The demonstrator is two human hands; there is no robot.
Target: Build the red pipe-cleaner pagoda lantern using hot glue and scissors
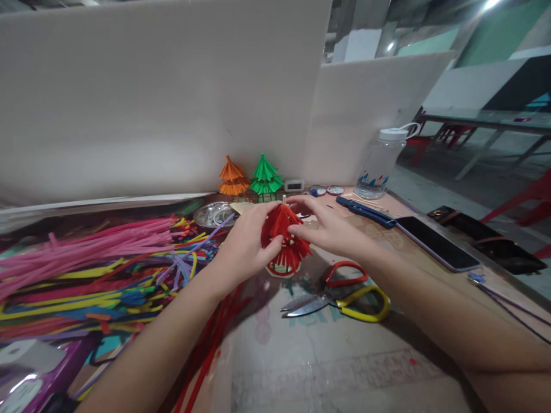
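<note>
A small red tiered craft tree (287,226) stands upright on a pale round base, with a thin stick poking out at its top. My left hand (249,238) curves around its left side, thumb against the front of the red layers. From the right, my right hand (322,226) closes on the upper tier, with its thumb at the front and its fingers behind. Some fingertips are hidden behind the tree. Just in front of it lie scissors (333,298) with one red and one yellow handle loop, blades partly apart and pointing left.
Bundles of colourful fuzzy stems (107,258) cover the left side. An orange tree (233,176) and a green tree (264,176) stand by the white partition (172,103). On the right are a clear bottle (379,163), a blue-handled cutter (365,211) and a phone (437,242).
</note>
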